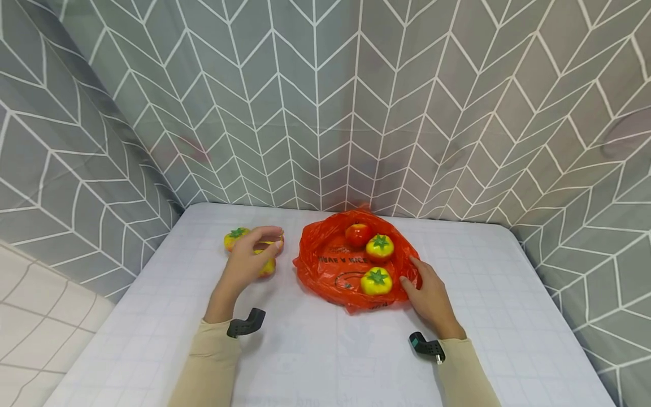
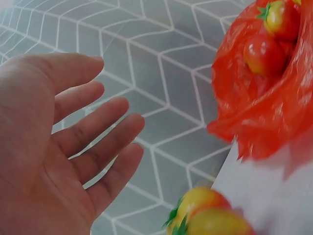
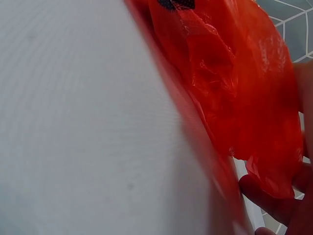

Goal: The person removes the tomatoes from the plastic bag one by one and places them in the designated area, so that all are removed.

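Note:
My left hand [image 1: 246, 259] hovers over the left side of the table with its fingers apart. In the left wrist view the palm is bare. Beneath and beside it lie yellow-and-red toy tomatoes [image 1: 235, 237] with green leafy tops, partly hidden by the hand. To the right, a red plastic bag [image 1: 315, 265] lies spread open. On it are a tomato showing its red side [image 1: 358, 234] and two with leafy tops up, one behind [image 1: 380, 247] and one in front [image 1: 376, 281]. My right hand [image 1: 432, 297] grips the bag's right edge between thumb and fingers.
A white table [image 1: 325, 356] holds everything, its back edge close to a grey curtain [image 1: 315, 102] with white zigzag lines. Each wrist wears a black band, left [image 1: 246, 323] and right [image 1: 426, 346]. Pale tiled floor [image 1: 40, 316] shows at the lower left.

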`<state>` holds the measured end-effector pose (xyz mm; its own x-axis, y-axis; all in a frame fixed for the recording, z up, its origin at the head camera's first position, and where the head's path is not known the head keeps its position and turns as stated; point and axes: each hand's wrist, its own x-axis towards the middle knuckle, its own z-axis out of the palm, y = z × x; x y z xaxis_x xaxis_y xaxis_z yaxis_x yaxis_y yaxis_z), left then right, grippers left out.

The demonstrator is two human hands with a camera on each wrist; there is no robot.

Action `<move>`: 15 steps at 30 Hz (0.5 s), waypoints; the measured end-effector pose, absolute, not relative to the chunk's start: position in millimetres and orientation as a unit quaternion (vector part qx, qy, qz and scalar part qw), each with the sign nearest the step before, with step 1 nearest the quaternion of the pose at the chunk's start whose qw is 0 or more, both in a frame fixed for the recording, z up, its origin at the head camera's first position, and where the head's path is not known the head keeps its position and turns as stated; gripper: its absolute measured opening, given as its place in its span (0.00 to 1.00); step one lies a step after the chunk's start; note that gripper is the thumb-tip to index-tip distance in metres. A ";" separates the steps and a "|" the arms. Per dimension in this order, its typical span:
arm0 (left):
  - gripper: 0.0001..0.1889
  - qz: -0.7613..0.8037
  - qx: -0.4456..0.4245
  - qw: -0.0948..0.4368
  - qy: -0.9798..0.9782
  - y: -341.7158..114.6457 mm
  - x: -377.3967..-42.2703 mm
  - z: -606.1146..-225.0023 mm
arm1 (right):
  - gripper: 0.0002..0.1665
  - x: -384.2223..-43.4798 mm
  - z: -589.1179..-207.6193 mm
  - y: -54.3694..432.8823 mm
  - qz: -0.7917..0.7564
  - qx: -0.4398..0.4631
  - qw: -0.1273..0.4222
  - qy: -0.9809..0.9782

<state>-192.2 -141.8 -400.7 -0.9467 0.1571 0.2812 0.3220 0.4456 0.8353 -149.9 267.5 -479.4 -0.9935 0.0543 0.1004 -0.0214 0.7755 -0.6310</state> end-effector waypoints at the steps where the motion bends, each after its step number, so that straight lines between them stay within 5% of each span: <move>1: 0.18 -0.507 -0.151 0.076 -0.845 -138.5 -194.1 -400.6 | 0.38 -149.9 -479.9 267.7 0.335 -0.009 0.058 -0.940; 15: 0.19 -0.552 -0.247 -0.049 -0.795 -87.9 -218.4 -399.6 | 0.41 -147.8 -478.0 268.3 0.345 -0.005 0.058 -0.937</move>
